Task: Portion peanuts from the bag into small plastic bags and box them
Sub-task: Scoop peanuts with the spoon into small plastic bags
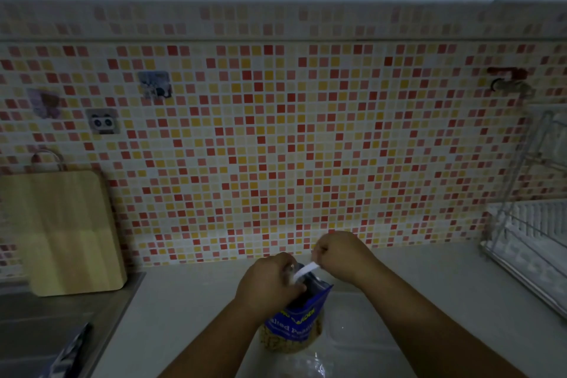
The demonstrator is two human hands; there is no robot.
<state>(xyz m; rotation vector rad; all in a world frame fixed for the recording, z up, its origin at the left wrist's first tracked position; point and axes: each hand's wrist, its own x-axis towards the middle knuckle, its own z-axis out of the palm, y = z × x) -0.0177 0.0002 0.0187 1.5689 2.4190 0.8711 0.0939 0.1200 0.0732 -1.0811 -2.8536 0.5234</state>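
Observation:
A blue bag of salted peanuts (pixel 296 321) stands upright on the pale counter, its clear lower part showing the nuts. My left hand (pixel 268 281) grips the bag's top at its left side. My right hand (pixel 342 255) pinches a white strip (pixel 303 271) that runs off the bag's top edge, pulled up and to the right. A clear plastic box or lid (pixel 352 325) lies on the counter just right of the bag. Crinkled clear plastic (pixel 310 367) shows at the bottom edge in front of the bag.
A wooden cutting board (pixel 64 233) leans on the tiled wall at the left, above a steel sink (pixel 46 325). A blue packet (pixel 72 353) lies at the sink's edge. A wire dish rack (pixel 530 242) stands at the right. The mosaic backsplash (pixel 276 147) runs behind.

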